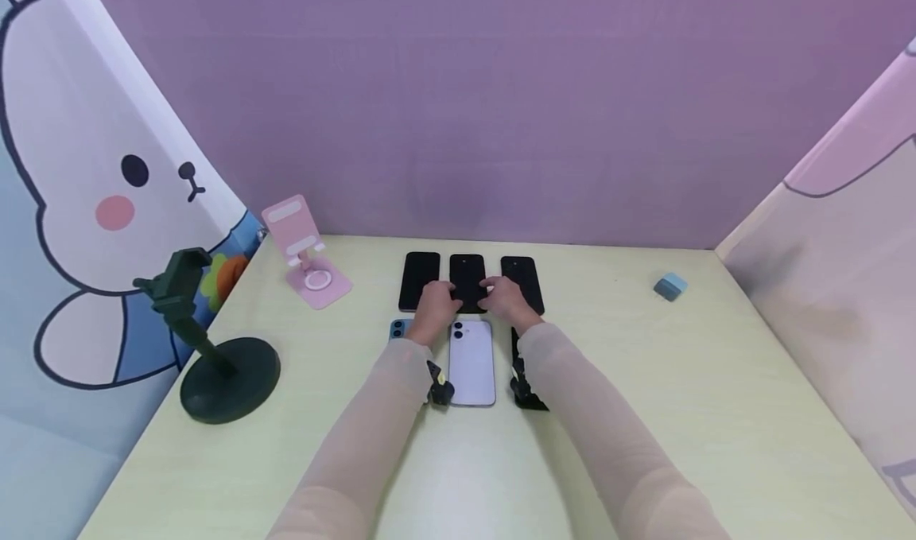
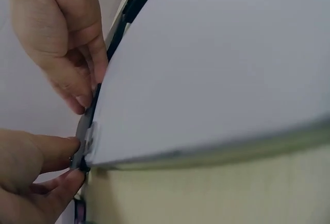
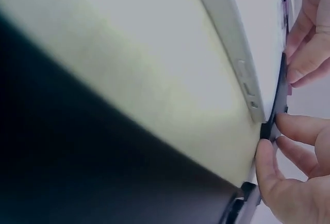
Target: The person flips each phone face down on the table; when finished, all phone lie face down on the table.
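Observation:
A black phone lies in the middle of the back row, its dark face up, between my two hands. My left hand holds its left edge; in the left wrist view thumb and finger of the left hand pinch at the rim. On the opposite edge, my right hand grips with bent fingers, also seen as the right hand in its own wrist view. Another black phone sits to the left, and a third black phone is partly under the right hand's outline.
Nearer me lie a lavender phone, a blue phone mostly hidden by the left arm, and a dark phone behind the right sleeve. A pink stand and dark green stand are left; a blue block is right.

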`<state>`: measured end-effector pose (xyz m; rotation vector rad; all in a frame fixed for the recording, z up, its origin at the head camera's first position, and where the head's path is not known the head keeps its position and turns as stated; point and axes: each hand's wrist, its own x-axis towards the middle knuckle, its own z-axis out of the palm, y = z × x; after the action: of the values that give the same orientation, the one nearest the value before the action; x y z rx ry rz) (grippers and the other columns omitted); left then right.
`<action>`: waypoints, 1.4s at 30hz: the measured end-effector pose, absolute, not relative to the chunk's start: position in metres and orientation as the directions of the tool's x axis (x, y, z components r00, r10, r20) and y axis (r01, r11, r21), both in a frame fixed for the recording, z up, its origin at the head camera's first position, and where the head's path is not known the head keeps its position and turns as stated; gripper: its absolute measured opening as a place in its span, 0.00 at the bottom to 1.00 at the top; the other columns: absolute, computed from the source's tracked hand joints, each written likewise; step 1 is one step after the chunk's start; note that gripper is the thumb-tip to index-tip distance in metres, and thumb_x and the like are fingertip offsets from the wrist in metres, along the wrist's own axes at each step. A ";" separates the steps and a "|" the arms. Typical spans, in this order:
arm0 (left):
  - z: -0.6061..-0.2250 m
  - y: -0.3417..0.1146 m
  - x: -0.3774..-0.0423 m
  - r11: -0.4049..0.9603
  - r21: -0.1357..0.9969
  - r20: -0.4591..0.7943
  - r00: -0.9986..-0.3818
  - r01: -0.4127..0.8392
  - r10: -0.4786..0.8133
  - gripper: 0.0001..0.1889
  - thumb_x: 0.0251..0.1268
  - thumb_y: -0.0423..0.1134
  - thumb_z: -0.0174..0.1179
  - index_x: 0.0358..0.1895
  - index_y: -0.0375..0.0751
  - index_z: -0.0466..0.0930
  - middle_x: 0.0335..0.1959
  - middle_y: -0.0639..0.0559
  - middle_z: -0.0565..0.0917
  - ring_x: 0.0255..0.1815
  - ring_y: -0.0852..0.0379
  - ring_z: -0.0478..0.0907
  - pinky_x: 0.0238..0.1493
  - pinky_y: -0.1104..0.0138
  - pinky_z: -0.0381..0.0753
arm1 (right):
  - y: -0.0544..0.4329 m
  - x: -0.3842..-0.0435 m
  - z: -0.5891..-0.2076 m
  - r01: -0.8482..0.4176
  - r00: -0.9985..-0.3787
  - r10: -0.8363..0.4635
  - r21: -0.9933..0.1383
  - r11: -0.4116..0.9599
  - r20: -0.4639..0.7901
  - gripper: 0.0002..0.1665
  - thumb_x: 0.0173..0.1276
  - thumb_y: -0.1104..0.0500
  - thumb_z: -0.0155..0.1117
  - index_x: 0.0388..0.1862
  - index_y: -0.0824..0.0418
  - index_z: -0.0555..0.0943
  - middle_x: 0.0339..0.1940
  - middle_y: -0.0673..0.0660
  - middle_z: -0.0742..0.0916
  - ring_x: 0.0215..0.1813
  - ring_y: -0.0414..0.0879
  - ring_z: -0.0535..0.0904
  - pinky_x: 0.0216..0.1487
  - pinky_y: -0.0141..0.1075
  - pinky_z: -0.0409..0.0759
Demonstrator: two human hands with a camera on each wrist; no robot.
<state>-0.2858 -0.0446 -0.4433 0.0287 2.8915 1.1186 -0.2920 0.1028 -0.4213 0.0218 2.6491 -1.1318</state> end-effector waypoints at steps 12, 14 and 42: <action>-0.442 -0.095 -0.286 0.704 0.708 0.074 -0.997 0.057 0.006 0.20 0.65 0.32 0.62 0.59 0.30 0.76 0.58 0.32 0.72 0.59 0.41 0.71 0.60 0.55 0.71 | 0.064 -0.293 -0.413 -0.034 -0.980 -0.160 -0.695 0.719 -0.117 0.27 0.69 0.63 0.62 0.67 0.62 0.73 0.58 0.65 0.80 0.58 0.56 0.76 0.56 0.44 0.75; -0.444 -0.105 -0.284 0.688 0.725 0.064 -0.998 0.039 -0.011 0.22 0.66 0.33 0.62 0.62 0.31 0.74 0.60 0.30 0.68 0.62 0.39 0.69 0.62 0.53 0.69 | 0.054 -0.290 -0.415 -0.030 -0.975 -0.176 -0.706 0.707 -0.135 0.28 0.70 0.62 0.62 0.68 0.61 0.72 0.58 0.64 0.80 0.55 0.55 0.77 0.54 0.43 0.76; -0.451 -0.144 -0.285 0.639 0.769 -0.021 -1.000 -0.021 -0.007 0.19 0.66 0.31 0.60 0.59 0.30 0.77 0.50 0.36 0.81 0.49 0.44 0.78 0.52 0.56 0.77 | 0.017 -0.286 -0.422 0.136 -0.983 -0.037 -0.852 0.506 -0.179 0.23 0.65 0.68 0.64 0.60 0.63 0.80 0.52 0.62 0.84 0.45 0.50 0.79 0.46 0.39 0.79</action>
<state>-0.2853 -0.1441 -0.4513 -0.0241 2.8291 1.3276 -0.2862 0.0170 -0.4223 0.0849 2.5712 -1.4776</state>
